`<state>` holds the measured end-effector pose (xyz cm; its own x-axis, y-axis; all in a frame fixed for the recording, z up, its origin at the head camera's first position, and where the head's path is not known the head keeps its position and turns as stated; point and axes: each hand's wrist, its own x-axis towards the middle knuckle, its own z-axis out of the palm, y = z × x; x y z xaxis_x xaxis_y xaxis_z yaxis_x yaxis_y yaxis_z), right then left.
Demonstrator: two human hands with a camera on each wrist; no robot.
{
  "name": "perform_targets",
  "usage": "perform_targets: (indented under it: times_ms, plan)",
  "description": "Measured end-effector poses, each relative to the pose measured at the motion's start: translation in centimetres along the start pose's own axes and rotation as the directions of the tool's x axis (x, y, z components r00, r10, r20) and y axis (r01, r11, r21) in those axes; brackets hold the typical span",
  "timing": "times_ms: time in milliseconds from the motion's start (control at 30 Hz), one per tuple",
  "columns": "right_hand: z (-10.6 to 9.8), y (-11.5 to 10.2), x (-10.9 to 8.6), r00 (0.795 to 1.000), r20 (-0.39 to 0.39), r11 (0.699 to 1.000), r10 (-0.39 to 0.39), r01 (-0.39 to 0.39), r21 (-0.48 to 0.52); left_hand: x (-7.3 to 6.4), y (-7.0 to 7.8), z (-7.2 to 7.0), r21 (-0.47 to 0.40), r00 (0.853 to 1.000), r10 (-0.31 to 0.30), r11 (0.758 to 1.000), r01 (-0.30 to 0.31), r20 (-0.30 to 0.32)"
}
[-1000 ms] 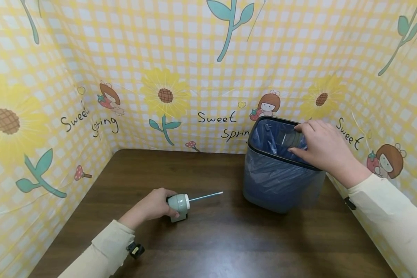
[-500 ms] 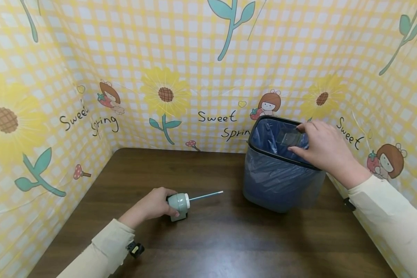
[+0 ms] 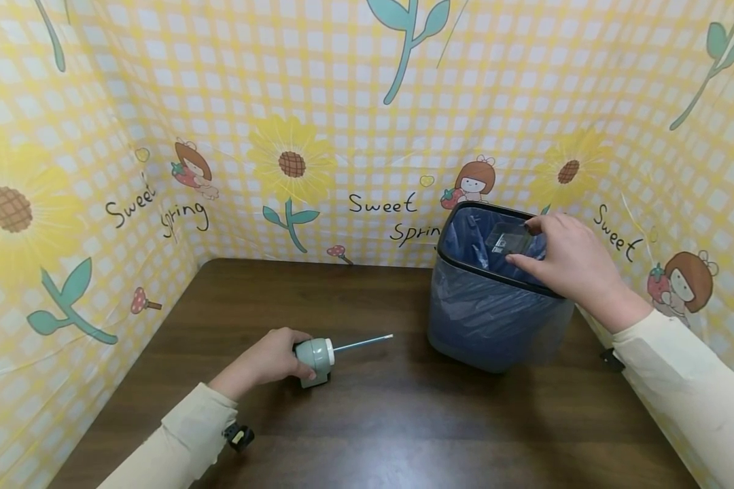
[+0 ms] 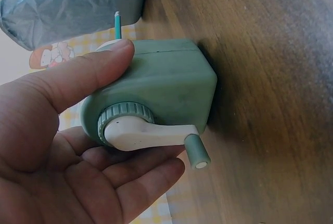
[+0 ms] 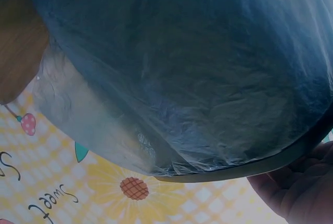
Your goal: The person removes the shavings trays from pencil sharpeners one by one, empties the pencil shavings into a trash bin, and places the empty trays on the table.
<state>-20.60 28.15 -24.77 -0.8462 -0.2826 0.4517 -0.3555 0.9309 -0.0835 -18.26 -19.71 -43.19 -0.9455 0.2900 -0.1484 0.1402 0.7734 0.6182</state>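
Note:
My left hand (image 3: 269,356) grips a green crank pencil sharpener (image 3: 315,361) on the table, thumb along its top. In the left wrist view the white crank handle (image 4: 148,134) faces the palm, and a light-blue pencil (image 4: 117,26) sticks out of the far end. My right hand (image 3: 571,258) is over the bin's mouth, pinching a clear plastic shavings drawer (image 3: 509,239) between thumb and fingers, tilted inside the opening. In the right wrist view that drawer is hidden; fingers (image 5: 296,187) show beside the bin's rim (image 5: 239,171).
The bin (image 3: 495,319), lined with a bluish plastic bag (image 3: 469,238), stands at the right of the brown wooden table (image 3: 367,407). Yellow checked cloth (image 3: 367,136) with sunflowers walls in the back and both sides. A small black device (image 3: 240,437) sits at the left wrist.
The clear drawer has turned in my right fingers, its broad side now showing more toward the head camera. My left hand and the sharpener stay where they were.

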Motion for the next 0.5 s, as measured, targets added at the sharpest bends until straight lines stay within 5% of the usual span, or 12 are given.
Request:
perform_targets:
  times_ms: [500]
  plan:
    - [0.09,0.18,-0.36,0.990,0.047,0.984,0.132,-0.137,0.117,0.14,-0.23,0.12,0.005,1.000,0.000,1.000,0.000,-0.002]
